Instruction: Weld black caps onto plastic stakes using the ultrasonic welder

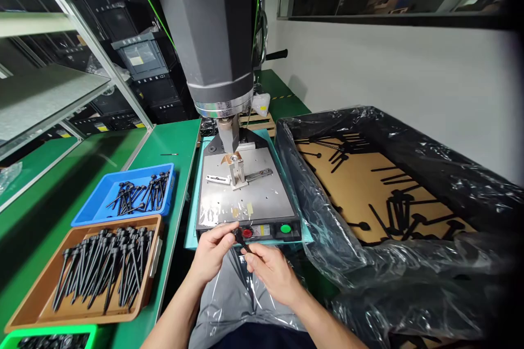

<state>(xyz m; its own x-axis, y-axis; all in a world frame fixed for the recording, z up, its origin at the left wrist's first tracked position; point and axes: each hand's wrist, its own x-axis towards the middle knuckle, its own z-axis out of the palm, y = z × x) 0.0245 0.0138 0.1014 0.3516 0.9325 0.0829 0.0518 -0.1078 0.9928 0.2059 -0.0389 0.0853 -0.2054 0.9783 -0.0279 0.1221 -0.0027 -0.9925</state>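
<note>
Left hand point(213, 253) and right hand point(272, 270) meet just in front of the press point(221, 38), above the lap. Both are pinched, thumb against fingertips, on one small black pin point(241, 241): the left grasps its upper end, the right its lower end. The pin lies tilted between the two grips, just below the red button point(247, 233) on the front edge of the press base point(245, 196). A green button point(285, 228) sits beside the red one; two buttons in all.

Three trays stand to the left on the green bench point(49, 191). The blue tray point(92, 210) holds a small heap of black pins, too tangled to count. The brown tray point(45, 308) holds a larger heap, likewise uncountable. The green tray point(49, 332), cut by the lower edge, also holds black parts.

To the right, one box lined with a black bag point(409, 136) holds scattered black pins on a cardboard sheet point(368, 185).
</note>
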